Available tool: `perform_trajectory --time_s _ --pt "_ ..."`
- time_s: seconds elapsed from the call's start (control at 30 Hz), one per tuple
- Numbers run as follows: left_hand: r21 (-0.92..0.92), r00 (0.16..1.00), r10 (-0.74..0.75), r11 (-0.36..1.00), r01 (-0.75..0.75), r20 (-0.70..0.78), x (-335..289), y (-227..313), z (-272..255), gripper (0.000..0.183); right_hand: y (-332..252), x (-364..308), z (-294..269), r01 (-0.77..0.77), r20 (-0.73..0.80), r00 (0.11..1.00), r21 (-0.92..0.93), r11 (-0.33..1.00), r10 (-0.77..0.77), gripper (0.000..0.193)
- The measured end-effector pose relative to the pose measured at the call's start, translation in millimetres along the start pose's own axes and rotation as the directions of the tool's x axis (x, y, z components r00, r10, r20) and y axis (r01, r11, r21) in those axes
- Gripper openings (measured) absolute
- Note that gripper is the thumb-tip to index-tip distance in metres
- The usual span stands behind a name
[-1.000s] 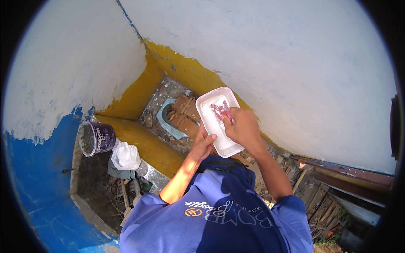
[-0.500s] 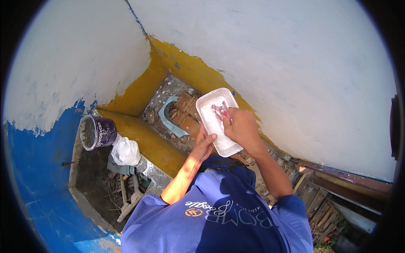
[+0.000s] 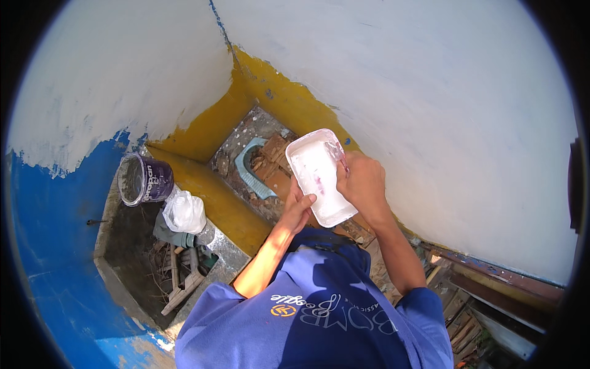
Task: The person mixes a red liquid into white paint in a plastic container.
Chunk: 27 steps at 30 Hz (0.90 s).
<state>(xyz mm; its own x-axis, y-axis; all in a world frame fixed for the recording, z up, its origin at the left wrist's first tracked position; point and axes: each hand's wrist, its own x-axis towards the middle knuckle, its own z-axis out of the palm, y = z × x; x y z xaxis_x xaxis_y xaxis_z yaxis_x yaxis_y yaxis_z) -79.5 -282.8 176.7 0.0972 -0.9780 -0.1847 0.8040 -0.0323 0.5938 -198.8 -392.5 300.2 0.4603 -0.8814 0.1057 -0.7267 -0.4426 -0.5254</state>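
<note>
A shallow white rectangular tray (image 3: 332,206) is held in front of my body, tilted a little, with wet white paint or filler inside and a pinkish smear near its middle. My left hand (image 3: 297,209) grips its left side, thumb over the rim. Above the tray's right side, my right hand (image 3: 364,183) is closed on a small reddish-handled tool (image 3: 335,151) coated in white. The tool's end rests at the tray's upper right inner side. Fingers hide most of the handle, so I cannot tell whether it is a brush or a scraper.
A purple bucket (image 3: 158,179) and a white plastic bag (image 3: 185,212) stand on a ledge at left, by a basin (image 3: 120,277) holding wood scraps. A pale blue squat toilet (image 3: 251,178) with boards lies beyond the tray. Partly white-coated walls (image 3: 418,92) meet ahead.
My right hand has moved slightly right, drawing the tool from the tray's middle to its upper right side. More of the white contents and a pinkish smear now show. My left hand keeps its hold.
</note>
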Motion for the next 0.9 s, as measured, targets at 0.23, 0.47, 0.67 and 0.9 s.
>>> perform_trajectory --time_s 0.23,0.47,0.67,0.9 --pt "-0.07 0.982 0.11 0.99 -0.121 -0.152 -35 24 -23 0.097 -42 13 35 0.167 0.34 0.928 -0.013 0.986 -0.152 0.021" --pt "-0.077 0.821 0.328 0.91 -0.407 -0.467 -124 22 -80 0.096 -112 19 117 0.415 0.349 0.806 0.241 0.877 -0.478 0.044" --pt "-0.017 0.582 0.415 0.804 -0.595 -0.699 -218 -4 -122 0.097 -187 31 245 0.292 0.485 0.596 0.611 0.736 -0.64 0.025" --pt "0.086 0.342 0.43 0.717 -0.692 -0.836 -296 -43 -141 0.086 -270 12 419 0.986 0.362 -0.037 0.162 0.023 -0.931 0.023"
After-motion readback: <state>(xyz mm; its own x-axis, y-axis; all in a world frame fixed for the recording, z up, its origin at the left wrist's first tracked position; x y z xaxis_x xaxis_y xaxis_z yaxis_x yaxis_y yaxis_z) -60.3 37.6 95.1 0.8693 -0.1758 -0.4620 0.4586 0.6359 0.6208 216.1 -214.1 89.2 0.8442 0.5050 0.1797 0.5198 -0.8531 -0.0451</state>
